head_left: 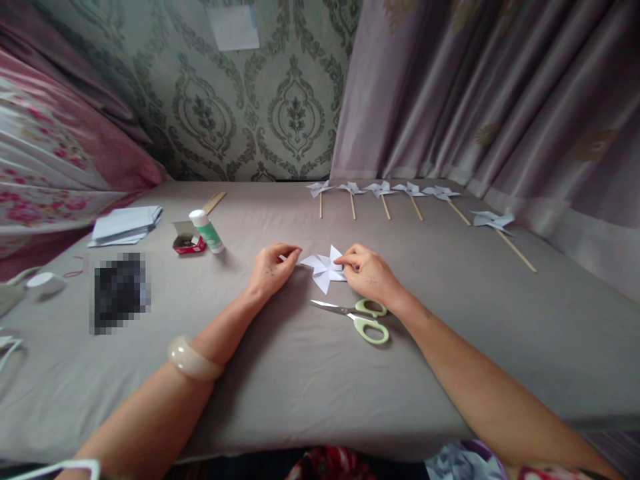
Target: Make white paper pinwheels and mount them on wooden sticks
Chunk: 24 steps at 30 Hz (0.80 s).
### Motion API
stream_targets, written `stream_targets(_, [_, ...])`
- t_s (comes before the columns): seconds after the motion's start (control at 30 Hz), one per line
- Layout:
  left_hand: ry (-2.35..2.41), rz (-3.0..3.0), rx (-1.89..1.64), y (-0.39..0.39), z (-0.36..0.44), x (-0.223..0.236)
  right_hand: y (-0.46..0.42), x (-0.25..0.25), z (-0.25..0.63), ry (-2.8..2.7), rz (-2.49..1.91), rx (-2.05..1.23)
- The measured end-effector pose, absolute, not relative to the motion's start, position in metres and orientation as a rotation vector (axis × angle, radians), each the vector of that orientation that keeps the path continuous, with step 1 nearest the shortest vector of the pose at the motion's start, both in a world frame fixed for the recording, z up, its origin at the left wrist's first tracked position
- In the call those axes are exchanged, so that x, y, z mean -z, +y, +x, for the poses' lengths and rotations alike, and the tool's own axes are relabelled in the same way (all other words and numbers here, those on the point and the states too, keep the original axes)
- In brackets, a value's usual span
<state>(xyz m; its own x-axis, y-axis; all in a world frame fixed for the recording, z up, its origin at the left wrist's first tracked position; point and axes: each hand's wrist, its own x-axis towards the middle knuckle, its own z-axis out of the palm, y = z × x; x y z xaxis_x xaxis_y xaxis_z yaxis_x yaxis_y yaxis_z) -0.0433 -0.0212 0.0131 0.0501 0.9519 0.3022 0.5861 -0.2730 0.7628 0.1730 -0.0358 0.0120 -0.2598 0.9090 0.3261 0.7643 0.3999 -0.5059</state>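
A white folded paper pinwheel lies on the cloth between my hands, its pointed blades spread. My right hand is closed at its right side, thumb and forefinger pinching the paper near the centre. My left hand is closed just left of the pinwheel, its fingertips by the tip of the left blade. A small white bit of paper shows among its fingers, mostly hidden by them. Scissors with light green handles rest slightly parted just in front of the pinwheel, their handles close to my right wrist.
Several finished pinwheels on sticks line the back right. At left are a glue stick, a red box with small dark items, wooden sticks, a paper stack, a white roll and a blurred dark patch.
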Motion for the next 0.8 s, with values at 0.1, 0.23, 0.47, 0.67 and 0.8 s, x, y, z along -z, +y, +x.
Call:
stream_targets(0.1, [1.574, 1.812, -1.122, -0.019, -0.046, -0.010, -0.039, -0.012, 0.170, -2.164, -1.405, -0.278])
stream_targets(0.23, [1.598, 1.795, -1.099, -0.018, -0.047, -0.008, -0.043, -0.014, 0.166, -2.246, -1.429, -0.197])
stream_targets(0.47, [1.614, 1.803, -1.058, -0.020, -0.045, -0.010, -0.047, -0.020, 0.160, -2.378, -1.476, -0.128])
stream_targets(0.67, [1.644, 1.782, -1.036, -0.023, -0.043, -0.012, -0.046, -0.024, 0.157, -2.466, -1.485, -0.042])
stream_targets(0.8, [1.646, 1.788, -1.029, -0.023, -0.042, -0.011, -0.045, -0.028, 0.155, -2.573, -1.449, 0.045])
